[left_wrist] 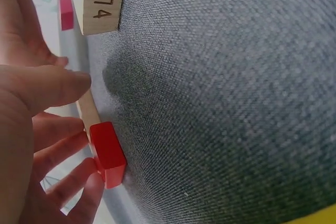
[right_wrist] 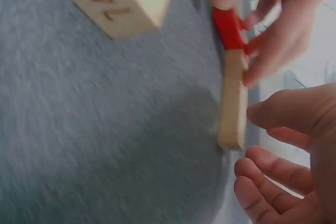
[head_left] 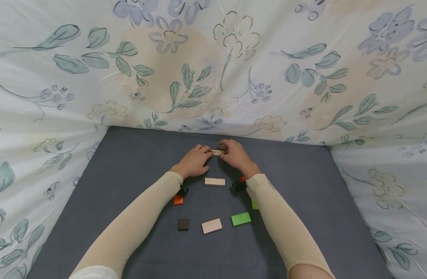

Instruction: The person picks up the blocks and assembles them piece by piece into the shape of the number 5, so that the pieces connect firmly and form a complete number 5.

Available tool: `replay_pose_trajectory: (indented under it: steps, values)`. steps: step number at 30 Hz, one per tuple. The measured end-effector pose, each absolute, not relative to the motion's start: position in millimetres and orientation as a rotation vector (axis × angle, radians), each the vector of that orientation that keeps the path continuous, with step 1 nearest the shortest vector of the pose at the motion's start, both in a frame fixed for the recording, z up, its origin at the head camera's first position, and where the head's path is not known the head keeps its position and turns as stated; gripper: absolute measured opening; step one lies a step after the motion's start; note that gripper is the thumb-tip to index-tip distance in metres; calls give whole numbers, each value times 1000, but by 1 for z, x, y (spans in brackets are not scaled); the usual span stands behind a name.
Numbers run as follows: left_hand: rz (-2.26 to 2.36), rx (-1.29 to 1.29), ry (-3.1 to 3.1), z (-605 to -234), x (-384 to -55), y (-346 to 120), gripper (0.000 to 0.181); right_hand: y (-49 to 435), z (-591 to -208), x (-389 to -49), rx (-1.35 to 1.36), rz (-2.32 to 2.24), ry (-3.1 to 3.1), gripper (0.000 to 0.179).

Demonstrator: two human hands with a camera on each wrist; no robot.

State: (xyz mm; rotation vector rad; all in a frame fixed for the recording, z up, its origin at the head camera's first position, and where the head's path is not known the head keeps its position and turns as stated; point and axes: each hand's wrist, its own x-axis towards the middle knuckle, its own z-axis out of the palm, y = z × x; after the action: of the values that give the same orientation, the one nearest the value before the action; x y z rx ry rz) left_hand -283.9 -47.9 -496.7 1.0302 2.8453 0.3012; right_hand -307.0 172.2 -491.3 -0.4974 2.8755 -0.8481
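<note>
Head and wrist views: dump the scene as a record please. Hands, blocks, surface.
left hand: fingers touch red block
right hand: thumb beside wooden block, contact unclear
alignment: red block and wooden block, end to end
between wrists: numbered block
nearest person, left to right: dark block, pale block, green block
surface: dark grey

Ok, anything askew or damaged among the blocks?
No damage shows. The near pale block and the green block to its right sit slightly askew, angled in the head view, while the middle pale block lies nearly straight across.
</note>
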Motion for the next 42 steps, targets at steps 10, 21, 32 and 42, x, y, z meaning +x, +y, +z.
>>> replay_pose_trajectory:
  steps: [10,21,32,42]
  values:
    - [294,1035,2832,-497,-283,-49,63,218,-473,-299,-398,-973,2930,45]
    - [334,1034,2831,-495,-277,-52,62,262,-472,-288,-334,-887,2860,51]
    - [341,1016,2798,-495,-275,-52,61,268,-490,-274,-364,-810,2812,48]
    - [329,994,2798,-492,-275,-52,60,264,-494,-275,-326,-853,2800,42]
